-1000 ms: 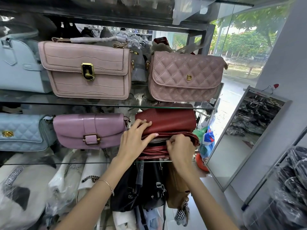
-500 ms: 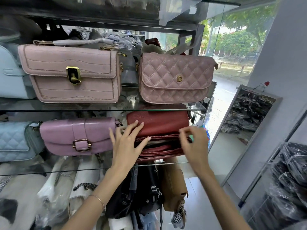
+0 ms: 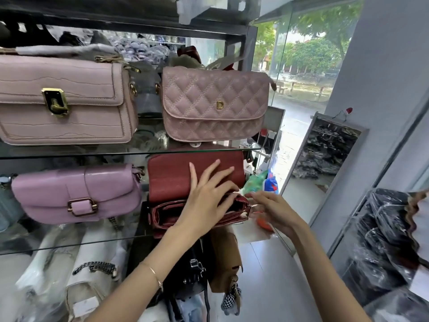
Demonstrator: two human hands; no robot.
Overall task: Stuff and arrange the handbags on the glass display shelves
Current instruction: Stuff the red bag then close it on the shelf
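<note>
A dark red handbag [image 3: 171,177] stands on the middle glass shelf [image 3: 69,245], and its top zip gapes open. My left hand [image 3: 204,201] lies over the bag's front, fingers spread on the flap and thumb at the opening, holding it. My right hand [image 3: 274,210], blurred, is at the bag's right end, fingers pinched at the zipper pull [image 3: 248,205]. Left of the red bag sits a lilac buckle bag [image 3: 76,194]. On the upper glass shelf [image 3: 92,154] stand a pink croc-pattern bag [image 3: 65,101] and a pink quilted bag [image 3: 213,103].
Under the middle shelf hang a black bag [image 3: 190,270] and a tan bag [image 3: 225,259], beside plastic-wrapped white bags [image 3: 88,275]. A framed mirror [image 3: 325,159] leans against the wall on the right. Plastic-covered stock [image 3: 383,240] fills the near right. A glass shopfront lies beyond the shelves.
My right hand slid from the middle of the red bag's zip to its right end, and the zip now gapes open. My left hand shifted right over the bag front.
</note>
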